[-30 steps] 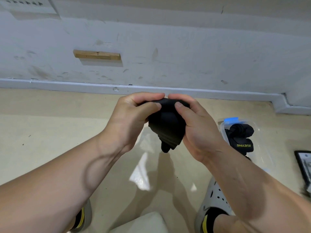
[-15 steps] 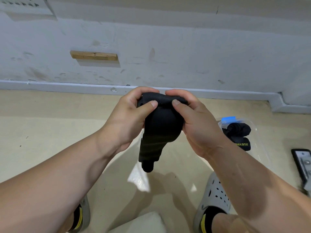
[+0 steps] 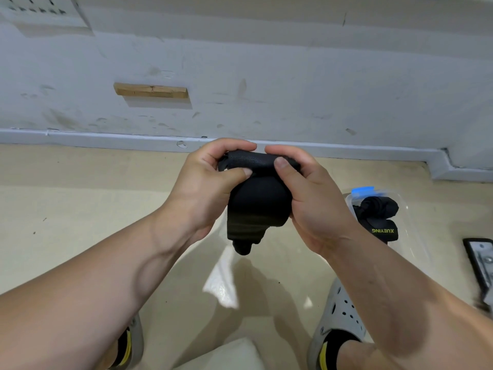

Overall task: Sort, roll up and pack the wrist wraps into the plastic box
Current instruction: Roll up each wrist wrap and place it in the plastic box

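Grey scuffed wall (image 3: pixel 293 62) fills the top half, beige floor (image 3: pixel 66 209) the bottom, and a pale baseboard (image 3: pixel 93 138) runs along the join. Both forearms reach in from the lower corners and meet mid-frame, above the floor. Left hand (image 3: pixel 205 188) and right hand (image 3: pixel 314 206) both grip one black wrist wrap (image 3: pixel 257 206), fingers curled over its top edge with the thumbs pressing in on the near side. The wrap's upper part is bunched into a roll between the two hands; its loose end hangs down below them, clear of the floor. The clear plastic box (image 3: pixel 410 236) sits on the floor to the right of the right hand, near but apart from it. Rolled black wraps (image 3: pixel 377 209) are already inside it, one showing a yellow "XUEYING" label. Grey perforated clogs at the bottom: right one (image 3: pixel 337 313) below the right forearm, left one (image 3: pixel 136 340) mostly hidden by the left arm. Small wooden block (image 3: pixel 151 90) fixed to the wall, upper left. Dark flat object (image 3: pixel 480 260) at the right edge, cropped, can't identify it. Blue clip (image 3: pixel 362 190) on the box's far end.
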